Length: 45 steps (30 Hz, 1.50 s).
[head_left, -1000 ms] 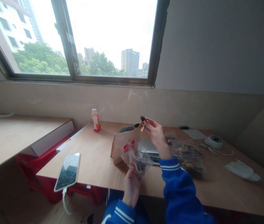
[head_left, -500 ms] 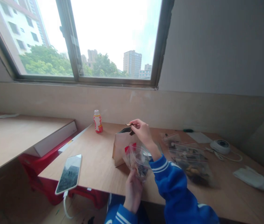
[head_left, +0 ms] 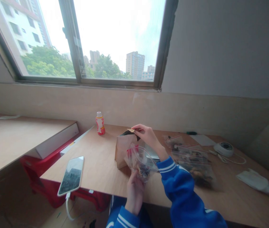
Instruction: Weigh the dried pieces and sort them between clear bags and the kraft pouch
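Note:
My left hand (head_left: 135, 190) is closed on the lower part of a clear zip bag (head_left: 145, 166), which has red at its top and dark pieces inside. Above and behind it, my right hand (head_left: 146, 136) pinches a thin, pale, dark-edged dried slice (head_left: 131, 130); its exact kind is unclear. That slice is over the mouth of an upright brown paper bag (head_left: 123, 150). Something dark shows at the paper bag's opening, partly behind my right fingers. The inside of the paper bag is hidden.
Several zip bags of dried goods (head_left: 196, 164) lie right of my right arm. Beyond them are a white dome camera (head_left: 224, 148) with a cable and a white cloth-like bundle (head_left: 258, 181). A drink bottle (head_left: 100, 123) and a charging phone (head_left: 72, 175) are on the left.
My right hand has shifted slightly down, and the slice has turned to show its pale face nearer the paper bag's mouth. The clear zip bag has spread a little to the right.

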Tool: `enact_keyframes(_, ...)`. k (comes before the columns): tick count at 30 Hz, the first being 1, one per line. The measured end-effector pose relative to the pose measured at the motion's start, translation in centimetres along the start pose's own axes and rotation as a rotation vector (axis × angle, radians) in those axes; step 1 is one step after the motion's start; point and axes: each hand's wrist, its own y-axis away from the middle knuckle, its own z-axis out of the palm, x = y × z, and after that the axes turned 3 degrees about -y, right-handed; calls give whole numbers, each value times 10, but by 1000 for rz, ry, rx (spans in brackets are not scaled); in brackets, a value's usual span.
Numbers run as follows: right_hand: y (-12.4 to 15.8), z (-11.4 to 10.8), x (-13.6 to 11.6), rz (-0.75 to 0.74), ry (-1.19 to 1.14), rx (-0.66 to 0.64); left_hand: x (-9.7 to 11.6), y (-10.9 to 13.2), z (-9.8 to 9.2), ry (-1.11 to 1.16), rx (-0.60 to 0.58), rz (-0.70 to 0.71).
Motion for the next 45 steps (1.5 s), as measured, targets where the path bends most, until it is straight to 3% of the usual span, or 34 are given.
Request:
enact_keyframes(6, 3, -7, -1, -37, 15, -34, 5, -1, 19, 46, -54, 17)
enact_keyframes(15, 12, -10, 1, 22, -86, -18, 10, -11, 47, 76, -101, 60)
enact_keyframes(24, 13, -9, -9, -123, 160, -98, 12, -16, 46, 28, -106, 86)
enact_keyframes(27, 14, -12, -15, -118, 99, -113, 14, -15, 36, 37, -100, 77)
enact_keyframes(29, 20, -17, -12, -107, 42, -9, 18, -14, 27, 49, -59, 86)
enact_keyframes(33, 53, -24, 23, 39, 68, 445, 32, -10, 9, 46, 16, 98)
enact_keyframes(34, 65, -22, 35, 101, 108, 508, 36, -9, 5, 40, 24, 106)
enact_keyframes(35, 77, -19, 47, 157, 165, 476, 39, -9, 2, 34, 28, 114)
enact_keyframes(40, 117, 13, 82, 236, 642, -150, 44, -10, -7, 14, 24, 136)
enact_keyframes(45, 118, 32, 80, 271, 942, -305, 37, -8, -3, -8, 32, 128)
